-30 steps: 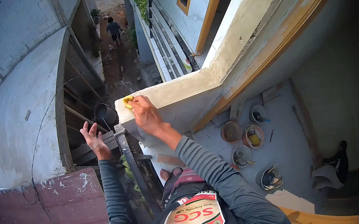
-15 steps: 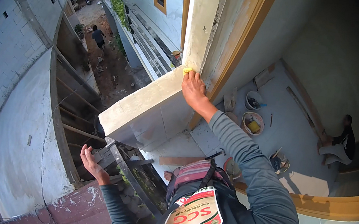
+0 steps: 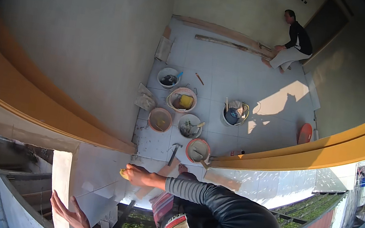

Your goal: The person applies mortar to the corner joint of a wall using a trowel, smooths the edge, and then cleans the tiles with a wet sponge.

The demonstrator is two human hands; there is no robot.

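Note:
My right hand (image 3: 137, 176) is closed round a small yellow sponge (image 3: 124, 173), of which only one end shows past the fingers. It is in front of my body, over the tiled floor by the doorway. My left hand (image 3: 70, 214) has its fingers stretched and spread, at the pale top of a low wall (image 3: 61, 176). Whether the palm rests on it I cannot tell. White tiles (image 3: 99, 167) face the near side of this wall.
Beyond the wooden door frame (image 3: 297, 152) stand several buckets, among them one with a yellow item (image 3: 183, 92) and an orange-rimmed one (image 3: 198, 150). A hammer (image 3: 173, 154) lies near my feet. Another person (image 3: 296, 41) crouches by long planks (image 3: 229, 35).
The view has swung right into the room. My right hand, with the sponge, has come away from the wall corner. My left hand is now at the low wall's top.

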